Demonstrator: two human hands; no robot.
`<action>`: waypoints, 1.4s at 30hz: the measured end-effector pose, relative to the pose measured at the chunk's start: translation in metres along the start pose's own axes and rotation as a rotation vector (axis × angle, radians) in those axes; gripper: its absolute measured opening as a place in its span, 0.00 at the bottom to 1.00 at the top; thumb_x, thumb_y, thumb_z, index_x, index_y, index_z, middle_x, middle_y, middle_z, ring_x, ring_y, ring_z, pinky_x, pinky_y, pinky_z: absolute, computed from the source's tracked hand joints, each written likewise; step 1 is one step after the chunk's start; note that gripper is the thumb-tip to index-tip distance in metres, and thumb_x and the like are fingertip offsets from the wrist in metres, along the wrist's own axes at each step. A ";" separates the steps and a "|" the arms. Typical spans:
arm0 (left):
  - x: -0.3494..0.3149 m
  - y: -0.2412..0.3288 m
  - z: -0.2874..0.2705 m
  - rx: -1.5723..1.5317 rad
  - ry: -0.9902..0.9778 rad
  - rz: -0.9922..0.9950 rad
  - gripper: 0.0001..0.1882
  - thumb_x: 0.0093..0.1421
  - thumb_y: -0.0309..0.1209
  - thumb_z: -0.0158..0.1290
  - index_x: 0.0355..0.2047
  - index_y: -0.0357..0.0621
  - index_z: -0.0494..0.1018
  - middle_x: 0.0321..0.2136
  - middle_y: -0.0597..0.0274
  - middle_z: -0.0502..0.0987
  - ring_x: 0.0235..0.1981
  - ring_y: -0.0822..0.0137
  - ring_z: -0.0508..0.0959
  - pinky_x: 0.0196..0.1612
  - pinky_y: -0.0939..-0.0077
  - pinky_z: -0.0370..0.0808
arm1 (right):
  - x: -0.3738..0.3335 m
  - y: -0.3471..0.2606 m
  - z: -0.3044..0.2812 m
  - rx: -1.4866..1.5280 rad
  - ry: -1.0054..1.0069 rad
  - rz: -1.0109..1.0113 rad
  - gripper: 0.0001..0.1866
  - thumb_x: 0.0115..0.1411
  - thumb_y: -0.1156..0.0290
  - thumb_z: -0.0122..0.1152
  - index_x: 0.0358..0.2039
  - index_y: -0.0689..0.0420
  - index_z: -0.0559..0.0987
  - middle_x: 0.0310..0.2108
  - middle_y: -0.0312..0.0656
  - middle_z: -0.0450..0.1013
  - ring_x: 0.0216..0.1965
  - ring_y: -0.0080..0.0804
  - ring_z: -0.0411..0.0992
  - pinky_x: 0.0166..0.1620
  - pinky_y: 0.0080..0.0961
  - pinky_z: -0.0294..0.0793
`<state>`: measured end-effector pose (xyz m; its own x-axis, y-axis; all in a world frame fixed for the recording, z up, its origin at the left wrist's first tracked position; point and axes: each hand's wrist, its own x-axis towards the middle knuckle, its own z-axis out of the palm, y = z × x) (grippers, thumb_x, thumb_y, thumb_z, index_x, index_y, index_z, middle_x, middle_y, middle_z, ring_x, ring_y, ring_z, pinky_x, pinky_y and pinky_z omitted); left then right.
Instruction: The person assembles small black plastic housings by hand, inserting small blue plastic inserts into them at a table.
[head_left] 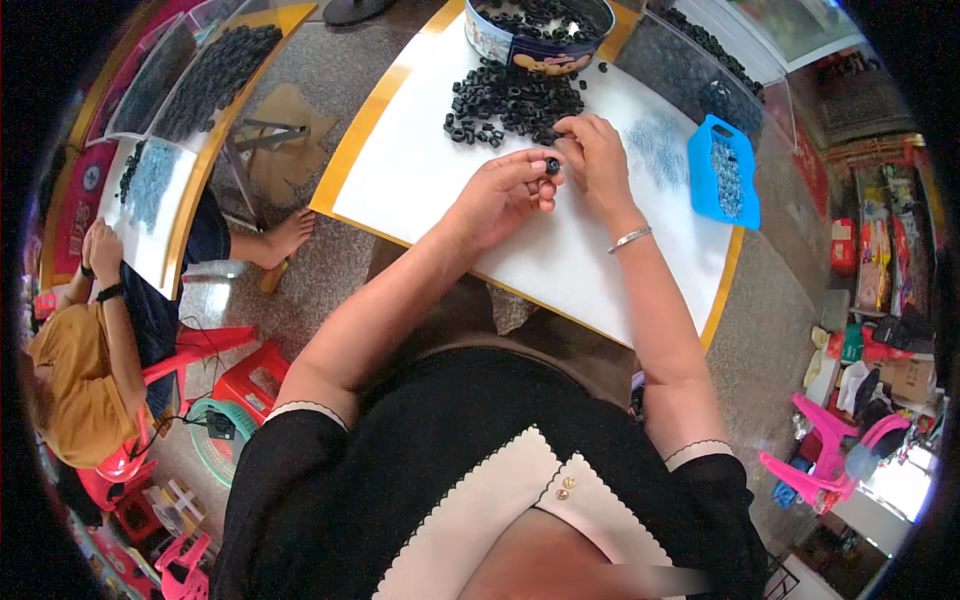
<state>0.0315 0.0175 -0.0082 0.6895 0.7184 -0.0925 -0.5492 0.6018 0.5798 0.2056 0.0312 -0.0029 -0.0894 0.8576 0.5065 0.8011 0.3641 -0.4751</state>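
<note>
Between the thumb and forefinger of my left hand [498, 197] is a small black cylindrical part [552, 166] with a hole in its end. My right hand [597, 165] is just to the right of it, fingers bent and drawn together at the near edge of a pile of black parts [512, 98]. What those fingertips pinch, if anything, is hidden. The pile lies on a white tabletop [400, 160] with a yellow edge. To the right of my right hand are many tiny clear pieces [656, 148] spread on the white surface.
A round printed tin [490, 42] of black parts stands behind the pile. At the right edge sits a blue tray [707, 195] of clear pieces, with a clear bin [680, 85] behind it. Another person [85, 370] works at a similar table on the left, near red stools [255, 378].
</note>
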 end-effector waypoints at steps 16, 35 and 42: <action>0.003 0.002 0.005 -0.017 0.016 0.013 0.16 0.60 0.29 0.47 0.46 0.33 0.64 0.33 0.60 0.71 0.28 0.73 0.72 0.32 0.79 0.71 | -0.007 -0.004 -0.017 0.245 0.034 0.196 0.05 0.54 0.71 0.56 0.31 0.58 0.75 0.29 0.45 0.73 0.31 0.41 0.71 0.36 0.31 0.70; 0.002 0.003 0.005 -0.062 0.025 0.036 0.15 0.59 0.28 0.47 0.46 0.34 0.65 0.33 0.58 0.72 0.28 0.73 0.72 0.32 0.81 0.72 | -0.002 -0.012 -0.033 1.278 -0.129 0.513 0.09 0.56 0.76 0.55 0.39 0.60 0.74 0.35 0.37 0.74 0.32 0.20 0.69 0.40 0.16 0.69; 0.002 0.005 0.008 -0.069 0.054 0.058 0.14 0.60 0.27 0.46 0.45 0.34 0.66 0.33 0.57 0.72 0.29 0.74 0.72 0.33 0.81 0.73 | -0.003 -0.009 -0.034 1.320 -0.129 0.458 0.08 0.54 0.77 0.57 0.36 0.60 0.75 0.30 0.34 0.72 0.31 0.19 0.67 0.37 0.15 0.67</action>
<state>0.0339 0.0190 0.0005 0.6300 0.7695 -0.1050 -0.6201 0.5798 0.5285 0.2189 0.0132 0.0240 -0.0855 0.9922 0.0904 -0.3600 0.0538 -0.9314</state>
